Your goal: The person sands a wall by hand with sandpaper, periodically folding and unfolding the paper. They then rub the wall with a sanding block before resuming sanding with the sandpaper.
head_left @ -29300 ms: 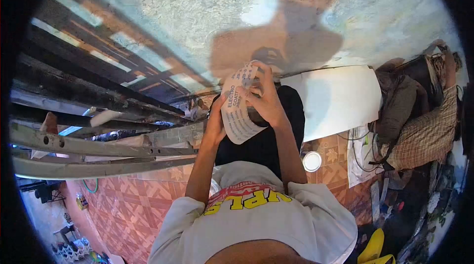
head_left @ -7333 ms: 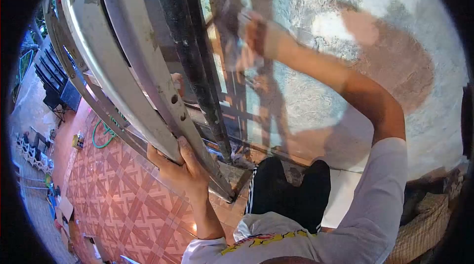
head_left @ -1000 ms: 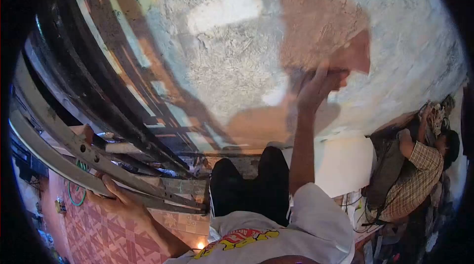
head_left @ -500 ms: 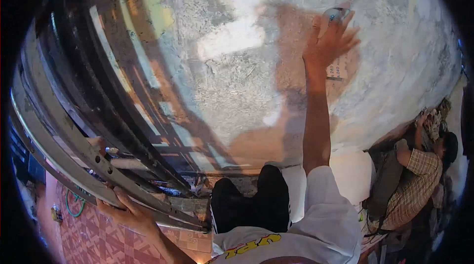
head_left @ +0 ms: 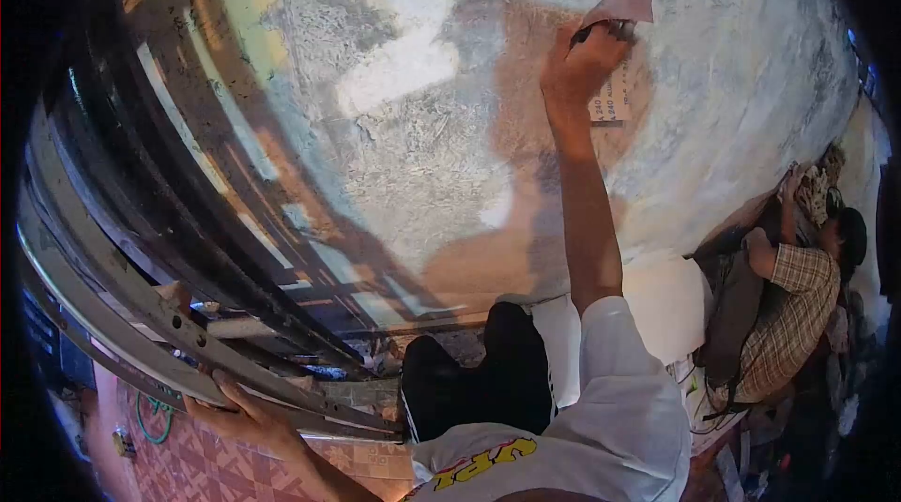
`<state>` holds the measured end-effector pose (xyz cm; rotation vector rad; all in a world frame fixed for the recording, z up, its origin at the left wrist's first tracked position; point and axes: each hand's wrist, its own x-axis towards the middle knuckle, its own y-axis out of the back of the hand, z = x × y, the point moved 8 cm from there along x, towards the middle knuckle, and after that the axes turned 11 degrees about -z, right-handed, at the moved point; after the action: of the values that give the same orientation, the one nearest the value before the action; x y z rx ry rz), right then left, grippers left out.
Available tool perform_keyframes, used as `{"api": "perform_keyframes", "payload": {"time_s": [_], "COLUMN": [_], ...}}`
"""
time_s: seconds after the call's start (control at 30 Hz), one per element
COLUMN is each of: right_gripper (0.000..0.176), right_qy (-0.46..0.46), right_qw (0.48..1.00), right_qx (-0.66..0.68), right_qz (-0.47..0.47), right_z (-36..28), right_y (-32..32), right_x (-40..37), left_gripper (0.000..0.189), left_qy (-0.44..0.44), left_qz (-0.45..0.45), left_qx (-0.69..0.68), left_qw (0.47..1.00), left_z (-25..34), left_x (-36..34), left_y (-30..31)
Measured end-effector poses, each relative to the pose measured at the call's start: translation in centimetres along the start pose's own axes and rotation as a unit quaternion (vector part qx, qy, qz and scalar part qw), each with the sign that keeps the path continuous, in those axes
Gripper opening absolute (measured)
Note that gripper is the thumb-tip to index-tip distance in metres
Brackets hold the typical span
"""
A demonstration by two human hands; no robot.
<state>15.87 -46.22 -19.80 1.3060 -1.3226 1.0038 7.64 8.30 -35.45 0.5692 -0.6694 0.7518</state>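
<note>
In the head view, my right hand is up against the patchy grey wall, its fingers closed around sandpaper. A reddish corner of the sheet sticks up above the fingers, and a part printed "A 240" shows below the hand. Something dark shows at the fingers, too small to make out. Low on the left, my left hand is wrapped round a long grey metal rail, thumb on the near side.
Several long dark and grey bars slant along the left side. At the right crouches another person in a checked shirt, hands raised near the wall. A white cushion-like block lies beside my knees. Patterned tiles cover the floor below.
My right hand's spread fingers have closed on the sandpaper, and its reddish corner now stands out more. That hand appears slightly further left and higher. My left hand stays on the rail.
</note>
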Motion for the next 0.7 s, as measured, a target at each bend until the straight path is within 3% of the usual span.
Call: {"api": "perform_keyframes", "payload": {"time_s": [0.07, 0.13, 0.17, 0.2, 0.27, 0.33, 0.37, 0.43, 0.5, 0.53, 0.57, 0.6, 0.63, 0.67, 0.7], "right_gripper": [0.043, 0.034, 0.034, 0.028, 0.023, 0.022, 0.022, 0.024, 0.024, 0.040, 0.059, 0.059, 0.063, 0.059, 0.058], "right_qy": [-0.004, 0.049, 0.052, 0.039, 0.029, -0.137, -0.135, -0.065, -0.221, -0.008, 0.072, 0.156, 0.267, 0.385, 0.474], "right_qw": [1.000, 0.989, 0.989, 0.992, 0.994, 0.989, 0.990, 0.986, 0.964, 0.997, 0.984, 0.975, 0.926, 0.891, 0.834], "right_qx": [0.002, -0.064, -0.057, -0.053, -0.047, -0.033, -0.029, -0.083, 0.076, -0.018, 0.151, -0.041, 0.175, 0.002, -0.225], "right_qz": [-0.015, 0.125, 0.127, 0.111, 0.097, -0.039, -0.038, 0.128, -0.130, 0.072, -0.055, -0.151, -0.201, -0.240, -0.170], "right_z": [-0.7, -2.9, -3.3, -3.2, -3.1, -0.5, -0.6, -2.4, -6.0, -10.7, -13.8, -21.4, -25.6, -29.8, -31.8], "right_y": [-0.4, 1.2, 1.0, 0.8, 0.7, -1.2, -1.7, -0.4, -2.7, -4.1, -9.9, -8.9, -10.9, -12.3, -16.5], "right_x": [0.7, 1.3, 1.4, 1.6, 1.8, 2.2, 2.4, 2.5, 3.2, 3.3, 1.0, -0.1, -3.4, -7.9, -13.9], "left_gripper": [0.043, 0.042, 0.042, 0.040, 0.040, 0.041, 0.041, 0.042, 0.041, 0.041, 0.040, 0.039, 0.039, 0.040, 0.041], "left_qy": [0.002, 0.032, 0.059, -0.002, -0.006, -0.008, 0.001, 0.010, 0.063, 0.065, 0.035, 0.007, 0.011, -0.007, -0.027], "left_qz": [0.012, -0.013, -0.046, -0.020, -0.019, -0.019, -0.020, -0.017, -0.046, -0.044, -0.031, -0.020, -0.025, -0.030, -0.028], "left_qx": [0.059, 0.020, -0.020, -0.003, 0.006, 0.016, -0.016, -0.046, -0.054, -0.055, -0.047, -0.038, -0.037, -0.031, -0.029], "left_qw": [0.998, 0.999, 0.997, 1.000, 1.000, 1.000, 1.000, 0.999, 0.995, 0.995, 0.998, 0.999, 0.999, 0.999, 0.999], "left_z": [0.6, 1.0, 0.7, 0.7, 0.8, 0.6, 0.1, 0.0, 0.0, -0.3, -0.4, -0.2, -0.2, 0.3, 0.8], "left_x": [0.0, 0.0, 0.0, 0.0, 0.2, 0.1, 0.0, 0.0, -0.1, 0.0, 0.0, -0.1, -0.1, 0.0, 0.2], "left_y": [0.2, 0.0, -0.3, -0.3, -0.3, -0.2, -0.4, -0.1, -0.5, -0.6, -0.6, -0.4, -0.4, -0.3, -0.4]}}
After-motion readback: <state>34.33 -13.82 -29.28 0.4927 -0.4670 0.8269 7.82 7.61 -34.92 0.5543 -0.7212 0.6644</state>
